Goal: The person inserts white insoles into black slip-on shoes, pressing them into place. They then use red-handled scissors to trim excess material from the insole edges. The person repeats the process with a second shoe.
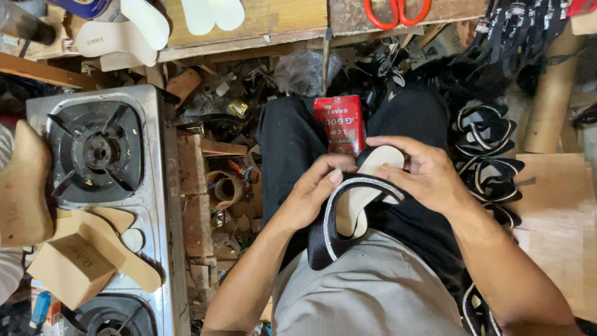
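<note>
Sandal work rests on the person's lap: a cream insole (367,193) with a black strap (348,186) edged in pale stitching or studs arches over it, lying across the black trousers just above the grey shirt hem. The left hand (311,196) has its grip closed on the strap's left side, thumb (329,178) pressed flat on the band. The right hand (423,171) is clamped around the insole's toe end from above, fingers curled over its far edge. A red tin (339,124) sits between the knees, just beyond the sandal.

To seat the strap well, it seems wise to keep the right hand steady as an anchor and let the left thumb slide along the band, so the trim stays even and the strap does not twist. Pressure should stay on the flat of the strap, not on the trim, which could lift.

Around the lap: a steel gas stove (155,186) at the left with a wooden shoe last (22,186), a small cardboard box (71,267) and tan insoles (115,246) on it; orange-handled scissors (397,11) on the wooden desk (280,18) ahead; finished black sandals (485,149) stacked at the right on the floor.
</note>
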Motion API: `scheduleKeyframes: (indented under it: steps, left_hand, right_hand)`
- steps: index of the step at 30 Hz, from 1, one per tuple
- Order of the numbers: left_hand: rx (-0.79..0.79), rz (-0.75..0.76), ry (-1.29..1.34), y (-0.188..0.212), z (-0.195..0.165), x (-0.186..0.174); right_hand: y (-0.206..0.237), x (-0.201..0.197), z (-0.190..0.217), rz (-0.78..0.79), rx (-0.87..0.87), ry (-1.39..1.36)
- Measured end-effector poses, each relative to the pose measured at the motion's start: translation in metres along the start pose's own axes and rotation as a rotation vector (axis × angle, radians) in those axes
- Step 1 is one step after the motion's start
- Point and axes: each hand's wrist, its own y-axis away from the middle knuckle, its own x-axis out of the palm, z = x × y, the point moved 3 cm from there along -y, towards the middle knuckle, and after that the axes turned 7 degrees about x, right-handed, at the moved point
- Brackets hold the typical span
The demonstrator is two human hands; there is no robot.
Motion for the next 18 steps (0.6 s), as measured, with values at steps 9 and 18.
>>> scheduleKeyframes:
  steps: [9, 18]
  left_hand:
    - [0.213, 0.157, -0.161, -0.017, -0.037, 0.007]
    - [0.029, 0.027, -0.157, -0.038, -0.04, 0.017]
  right_hand:
    - [0.008, 0.012, -0.002, -0.23, -0.038, 0.011]
    - [-0.002, 0.017, 0.004, -0.272, -0.11, 0.028]
